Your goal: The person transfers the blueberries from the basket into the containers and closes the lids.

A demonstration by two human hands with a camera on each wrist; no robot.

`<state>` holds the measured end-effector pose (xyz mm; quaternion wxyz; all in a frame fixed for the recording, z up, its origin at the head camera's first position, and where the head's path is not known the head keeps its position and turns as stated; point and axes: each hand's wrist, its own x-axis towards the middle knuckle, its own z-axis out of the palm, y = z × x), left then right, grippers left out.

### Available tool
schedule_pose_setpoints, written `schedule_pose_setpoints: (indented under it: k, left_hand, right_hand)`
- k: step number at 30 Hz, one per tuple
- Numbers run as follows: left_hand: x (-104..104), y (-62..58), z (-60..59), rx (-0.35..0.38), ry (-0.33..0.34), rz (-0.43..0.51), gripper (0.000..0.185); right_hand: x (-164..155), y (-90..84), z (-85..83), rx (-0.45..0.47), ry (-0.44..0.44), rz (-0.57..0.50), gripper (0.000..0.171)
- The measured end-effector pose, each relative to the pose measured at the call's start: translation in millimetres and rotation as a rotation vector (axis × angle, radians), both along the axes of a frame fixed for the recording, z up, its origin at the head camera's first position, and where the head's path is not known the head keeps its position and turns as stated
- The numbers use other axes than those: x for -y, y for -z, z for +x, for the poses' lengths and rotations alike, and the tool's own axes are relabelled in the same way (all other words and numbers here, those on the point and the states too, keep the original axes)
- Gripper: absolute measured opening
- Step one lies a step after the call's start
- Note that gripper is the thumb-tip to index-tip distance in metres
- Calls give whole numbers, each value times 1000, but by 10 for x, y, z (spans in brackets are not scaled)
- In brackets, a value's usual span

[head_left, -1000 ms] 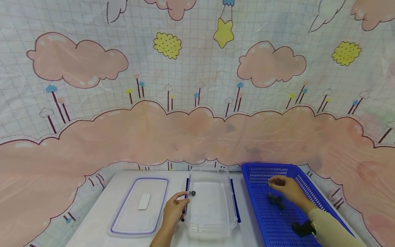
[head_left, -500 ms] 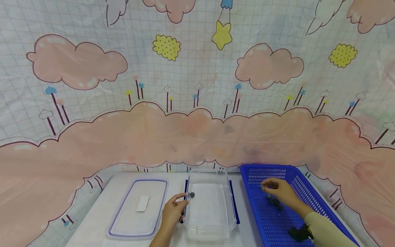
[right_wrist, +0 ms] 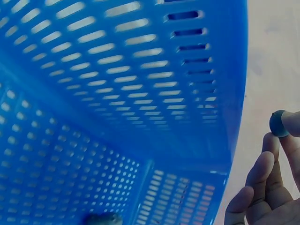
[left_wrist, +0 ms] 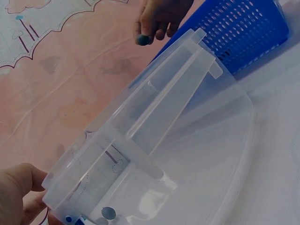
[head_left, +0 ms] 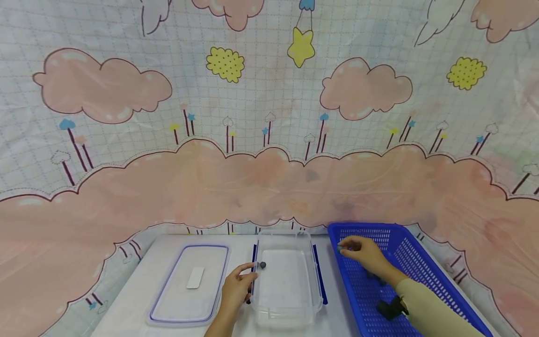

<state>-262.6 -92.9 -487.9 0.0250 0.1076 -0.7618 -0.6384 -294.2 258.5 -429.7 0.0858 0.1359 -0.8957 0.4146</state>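
My right hand (head_left: 365, 256) pinches a blueberry (right_wrist: 277, 123) between thumb and fingertip. It is over the left rim of the blue perforated basket (head_left: 350, 292), toward the clear plastic box (head_left: 288, 283). Partly hidden under that arm, several more blueberries (head_left: 374, 277) lie in a cluster on the basket floor. My left hand (head_left: 236, 286) grips the box's left rim, thumb and fingers around the edge in the left wrist view. Inside the box, near those fingers, rests a single blueberry (left_wrist: 108, 213).
Left of the box, a clear lid with a blue-purple seal (head_left: 157, 306) lies flat on the white table (head_left: 126, 295). A white rectangle (head_left: 195, 277) shows on the lid. Blue side latches (head_left: 320, 276) hang down from the box. A printed cloth (head_left: 269, 187) rises behind the table.
My right hand has carried the pinched blueberry leftward from above the basket's middle to its left rim. The left hand keeps its hold on the box.
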Motion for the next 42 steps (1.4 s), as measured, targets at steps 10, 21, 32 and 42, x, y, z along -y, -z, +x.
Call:
schedule_pose_setpoints:
  k: [10,21,32,42]
  left_hand:
    - [-10,5,-7,-4,-5,9,36]
    - [-15,5,-2,-7,-3,-4,36]
    - [-4,5,3,-9,3,-3,36]
    - [15,19,8,-10,0,-13,37]
  right_hand:
    - [268,-79,-139,10,-9,-6,17]
    - [436,-58,-293,49,-20,-17,17]
    - [578,-153,-385,71,-1,-9,20]
    - [779,-145,-426,67,-11,-28,18]
